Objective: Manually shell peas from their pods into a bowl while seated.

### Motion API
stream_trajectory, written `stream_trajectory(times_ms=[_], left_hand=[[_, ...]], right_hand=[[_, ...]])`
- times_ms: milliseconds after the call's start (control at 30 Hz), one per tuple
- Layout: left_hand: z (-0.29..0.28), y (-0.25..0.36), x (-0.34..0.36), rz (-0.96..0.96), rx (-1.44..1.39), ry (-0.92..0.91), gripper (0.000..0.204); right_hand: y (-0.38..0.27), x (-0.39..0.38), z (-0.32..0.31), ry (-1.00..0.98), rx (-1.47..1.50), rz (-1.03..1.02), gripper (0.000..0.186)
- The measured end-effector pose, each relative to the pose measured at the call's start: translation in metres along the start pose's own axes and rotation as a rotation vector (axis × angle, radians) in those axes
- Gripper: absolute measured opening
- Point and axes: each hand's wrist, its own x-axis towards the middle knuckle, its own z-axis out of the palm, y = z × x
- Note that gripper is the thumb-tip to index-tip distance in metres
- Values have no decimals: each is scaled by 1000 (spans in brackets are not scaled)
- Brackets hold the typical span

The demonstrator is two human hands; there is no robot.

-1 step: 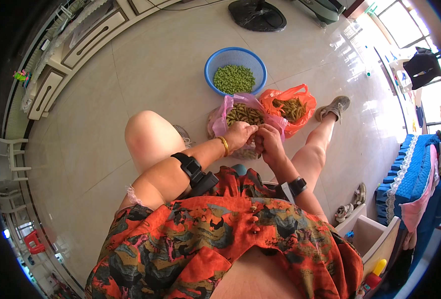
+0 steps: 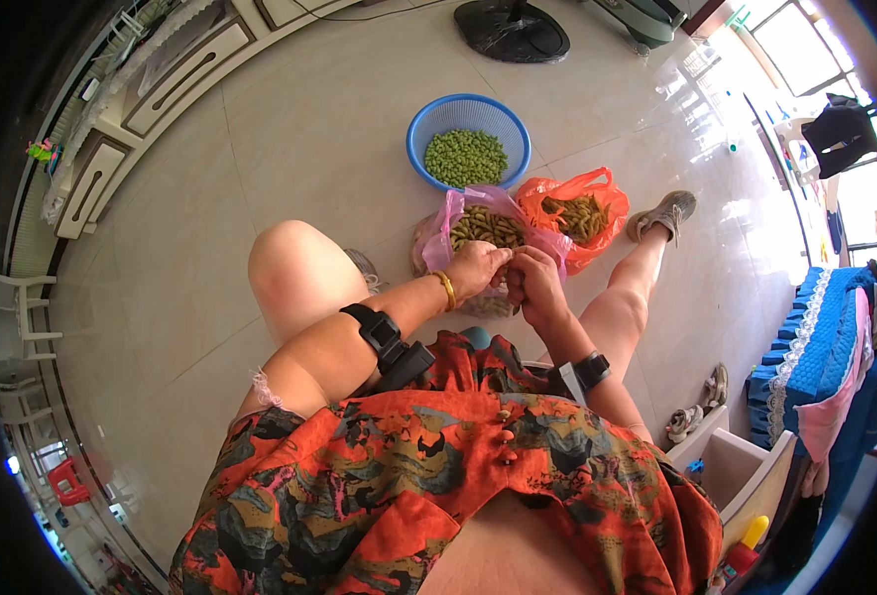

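My left hand (image 2: 477, 270) and my right hand (image 2: 536, 280) meet in front of me, thumbs and fingers pinched together tip to tip. Whatever lies between the fingertips is too small and covered to make out. Just beyond and below them stands a pinkish-purple plastic bag (image 2: 447, 220), its mouth spread around green-brown bean pods (image 2: 488, 228). Touching its right side, an orange plastic bag (image 2: 604, 188) holds more pods (image 2: 583, 217). Behind both is a round blue mesh basket (image 2: 414, 142) with shelled green beans (image 2: 466, 159) heaped inside.
My bare knees flank the bags, and my right shoe (image 2: 668, 216) rests beyond the orange one. Glossy tiles (image 2: 171, 288) cover the floor. A drawer cabinet (image 2: 188, 77) lines the far left; a black stand base (image 2: 511, 32) sits at the back. Blue quilted cloth (image 2: 823, 332) hangs at right.
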Motion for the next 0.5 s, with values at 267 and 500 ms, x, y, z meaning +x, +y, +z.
stream_trajectory(times_ms=[267,500], left_hand=[[-2,10,-4,-31,-50,8,26],[1,17,-9,-53,-208,43,29]], right_hand=[[-3,-4,8,47,10,-5,9],[-7,-5,10,63,19,-33,10]])
